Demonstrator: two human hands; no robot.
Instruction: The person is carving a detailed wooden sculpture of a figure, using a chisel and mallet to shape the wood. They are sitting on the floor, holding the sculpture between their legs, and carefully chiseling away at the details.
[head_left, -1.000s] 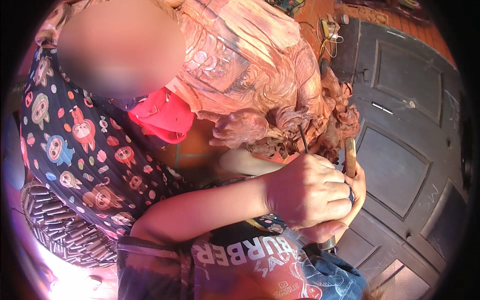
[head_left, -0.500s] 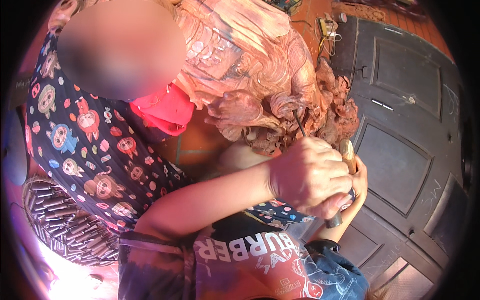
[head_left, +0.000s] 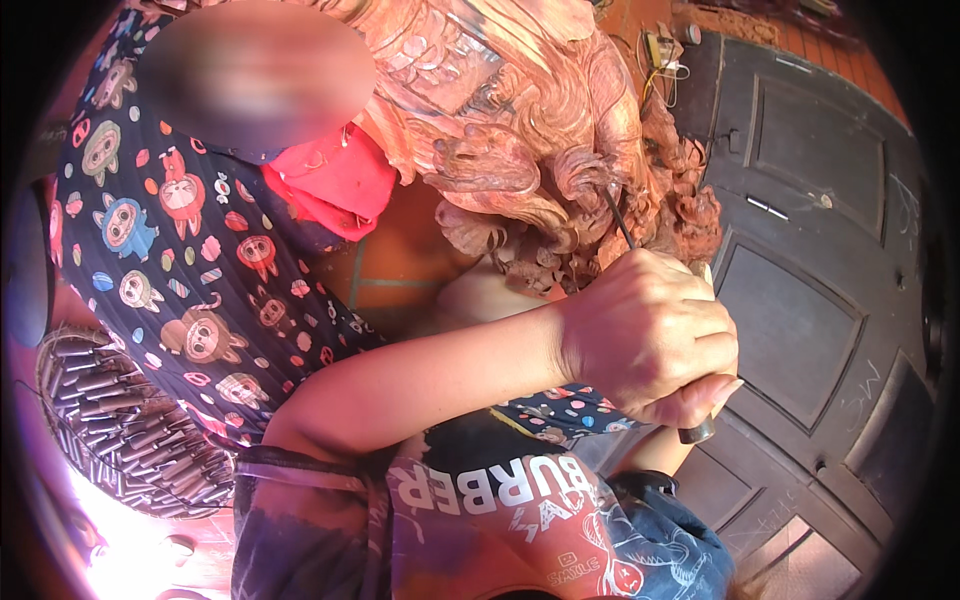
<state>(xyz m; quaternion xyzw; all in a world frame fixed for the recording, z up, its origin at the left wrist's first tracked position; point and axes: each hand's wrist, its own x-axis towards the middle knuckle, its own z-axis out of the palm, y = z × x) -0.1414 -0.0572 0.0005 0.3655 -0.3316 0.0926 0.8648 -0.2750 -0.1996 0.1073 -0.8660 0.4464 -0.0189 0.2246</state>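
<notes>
left hand (head_left: pixel 650 335) fisted round a thin steel chisel (head_left: pixel 618 215), its tip in the hard, heavy wood carving (head_left: pixel 520 130); right hand hidden, grip unclear; hold the stiff shank low

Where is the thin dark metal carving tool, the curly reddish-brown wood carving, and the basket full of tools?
thin dark metal carving tool (head_left: pixel 617 217), head view, on its bare shaft above the fist.
curly reddish-brown wood carving (head_left: pixel 500 165), head view, on a curled scroll.
basket full of tools (head_left: pixel 120 430), head view, on the tool handles inside.
</notes>
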